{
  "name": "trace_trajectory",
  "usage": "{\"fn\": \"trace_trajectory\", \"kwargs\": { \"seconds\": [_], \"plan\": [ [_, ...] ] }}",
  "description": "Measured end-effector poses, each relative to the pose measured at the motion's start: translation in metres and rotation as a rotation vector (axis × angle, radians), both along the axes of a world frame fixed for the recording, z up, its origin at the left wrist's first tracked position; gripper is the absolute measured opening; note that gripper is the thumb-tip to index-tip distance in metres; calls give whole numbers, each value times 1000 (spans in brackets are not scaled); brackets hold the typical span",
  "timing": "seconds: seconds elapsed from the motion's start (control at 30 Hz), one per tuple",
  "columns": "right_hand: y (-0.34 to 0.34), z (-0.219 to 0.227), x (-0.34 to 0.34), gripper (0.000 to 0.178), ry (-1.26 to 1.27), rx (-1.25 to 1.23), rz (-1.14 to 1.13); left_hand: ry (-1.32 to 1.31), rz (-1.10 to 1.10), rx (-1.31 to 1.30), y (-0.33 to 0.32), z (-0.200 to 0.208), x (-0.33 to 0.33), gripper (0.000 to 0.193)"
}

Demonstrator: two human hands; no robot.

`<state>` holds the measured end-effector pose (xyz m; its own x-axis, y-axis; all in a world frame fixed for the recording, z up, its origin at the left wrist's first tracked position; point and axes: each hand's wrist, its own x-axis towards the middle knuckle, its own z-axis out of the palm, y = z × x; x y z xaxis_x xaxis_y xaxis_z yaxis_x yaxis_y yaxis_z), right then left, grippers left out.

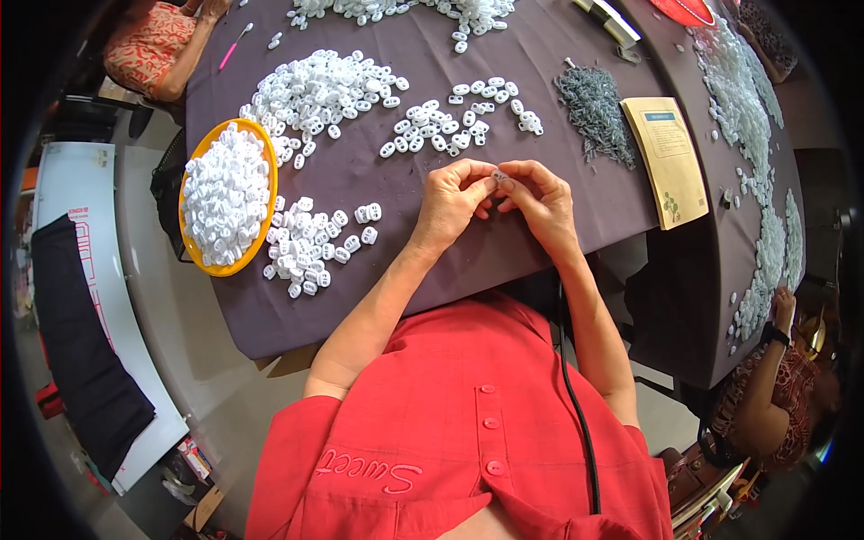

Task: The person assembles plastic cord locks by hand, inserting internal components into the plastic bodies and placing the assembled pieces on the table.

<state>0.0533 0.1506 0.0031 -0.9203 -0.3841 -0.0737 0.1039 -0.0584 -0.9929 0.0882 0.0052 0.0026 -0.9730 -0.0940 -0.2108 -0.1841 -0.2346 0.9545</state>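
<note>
My left hand (450, 202) and my right hand (543, 205) meet just above the table's near side. Thumbs and forefingers of both pinch one small white oval plastic piece (499, 176) with dark marks or holes, partly hidden by the fingertips. Just beyond my hands lies a loose cluster of white two-holed oval pieces (423, 126). A yellow-orange oval tray (273, 184) heaped with similar white pieces (225, 198) stands at the left. Beside it is a smaller pile of white pieces (310, 243). To the right spreads a heap of thin grey pieces (594, 112).
A larger white heap (315, 94) lies farther back on the dark tablecloth (378, 216). A tan paper booklet or packet (664, 162) rests at the right edge. A pink-handled tool (234, 49) lies far left. Other people sit at the far left and right, near translucent pieces (738, 99).
</note>
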Motion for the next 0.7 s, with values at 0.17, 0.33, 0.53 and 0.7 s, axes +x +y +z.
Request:
{"fn": "trace_trajectory", "kwargs": {
  "seconds": [0.17, 0.33, 0.53, 0.7],
  "plan": [
    [-2, -3, -2, 17, -41, 16, -55, -6, 29, -17, 2, 1, 0, 11],
    [-3, -6, -1, 17, -24, 13, -89, -31, -21, -93, 3, 0, 0, 13],
    [-5, -3, -3, 17, -100, 12, -118, -37, -27, -233, 4, 5, -1, 14],
    [-9, 0, -1, 15, -103, 21, -164, 90, -12, -398, 5, -2, -2, 15]
  ]
}}
